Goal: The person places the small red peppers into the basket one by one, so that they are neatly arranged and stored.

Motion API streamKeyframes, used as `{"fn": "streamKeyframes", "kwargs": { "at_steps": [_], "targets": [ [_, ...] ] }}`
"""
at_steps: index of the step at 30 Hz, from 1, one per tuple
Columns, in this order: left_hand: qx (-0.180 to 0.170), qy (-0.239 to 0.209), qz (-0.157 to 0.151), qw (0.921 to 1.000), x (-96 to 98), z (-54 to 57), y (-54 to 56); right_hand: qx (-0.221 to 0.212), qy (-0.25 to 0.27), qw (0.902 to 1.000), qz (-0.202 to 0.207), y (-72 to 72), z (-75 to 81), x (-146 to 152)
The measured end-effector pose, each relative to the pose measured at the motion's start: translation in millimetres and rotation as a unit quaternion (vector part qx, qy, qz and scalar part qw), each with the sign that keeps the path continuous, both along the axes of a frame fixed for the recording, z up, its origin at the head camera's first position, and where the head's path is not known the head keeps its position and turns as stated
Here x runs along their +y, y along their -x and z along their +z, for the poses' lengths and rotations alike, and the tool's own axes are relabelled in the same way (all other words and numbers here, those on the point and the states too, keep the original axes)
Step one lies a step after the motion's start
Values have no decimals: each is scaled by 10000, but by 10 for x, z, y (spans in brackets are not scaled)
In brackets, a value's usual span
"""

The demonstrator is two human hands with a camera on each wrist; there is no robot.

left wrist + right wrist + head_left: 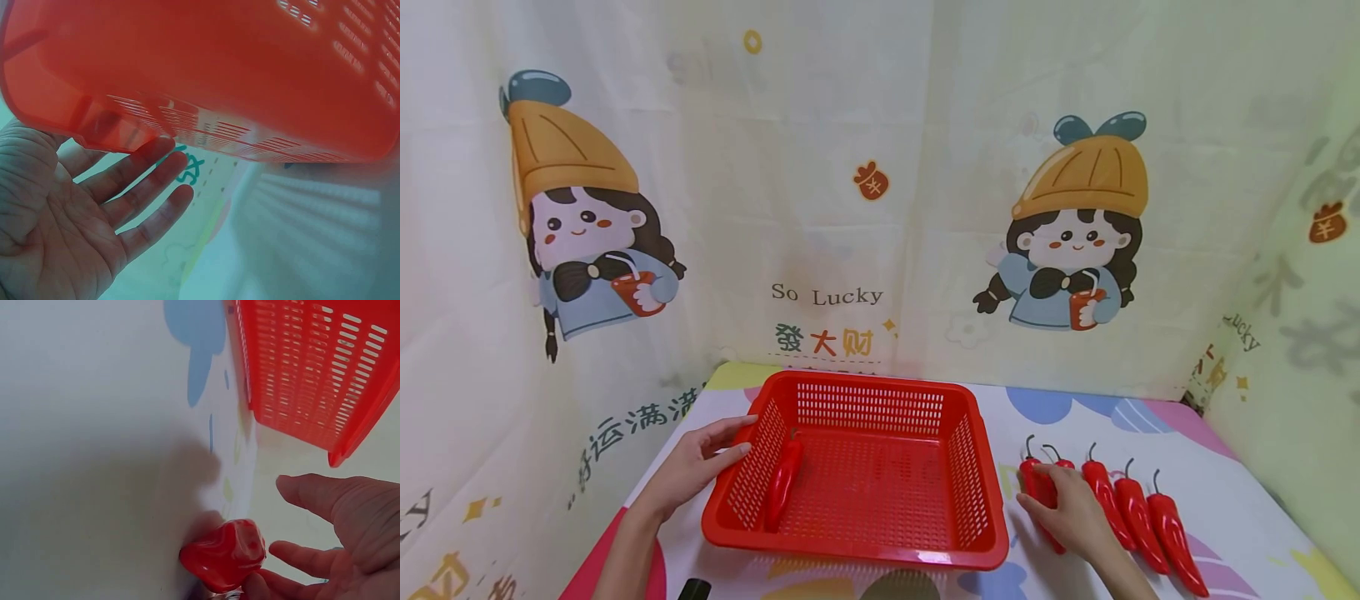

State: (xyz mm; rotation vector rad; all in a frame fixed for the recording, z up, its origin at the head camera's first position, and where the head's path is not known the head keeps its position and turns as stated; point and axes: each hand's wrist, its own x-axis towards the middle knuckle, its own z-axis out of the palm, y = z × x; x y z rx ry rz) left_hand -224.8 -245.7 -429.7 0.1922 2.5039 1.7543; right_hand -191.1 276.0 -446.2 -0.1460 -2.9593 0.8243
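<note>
A red plastic basket (872, 554) with slotted walls has one red chili pepper (784, 483) lying along its left side. My left hand (688, 467) is at the basket's left rim, its fingers nearly straight against the outside in the left wrist view. To the right of the basket, my right hand (1071, 508) reaches over the leftmost chili pepper (1028, 472) of a row. In the right wrist view, the thumb stands apart from that pepper (228, 553), and loosely bent fingertips are right at its side. The hand partly covers the second pepper (1063, 461).
Further right in the row lie more chili peppers (1138, 512), stems pointing away. A black object (695, 590) shows at the near edge, left of the basket's front. Printed cloth (940, 208) hangs behind and on both sides of the patterned tabletop (970, 575).
</note>
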Motion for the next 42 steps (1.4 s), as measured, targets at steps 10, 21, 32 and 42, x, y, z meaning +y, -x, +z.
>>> {"fn": "streamKeyframes", "kwargs": {
  "at_steps": [10, 21, 32, 42],
  "targets": [
    [37, -3, -32, 10000, -7, 5, -1, 31, -468, 9986, 236, 6, -32, -15],
    [36, 19, -1, 10000, -6, 10, -10, -52, -530, 9982, 272, 4, -42, -65],
    [-63, -42, 14, 10000, 12, 0, -10, -179, -308, 9994, -25, 9, -48, -65],
    [-10, -44, -16, 10000, 7, -4, -3, -222, 65, 9992, -323, -6, -31, -69]
  ]
}}
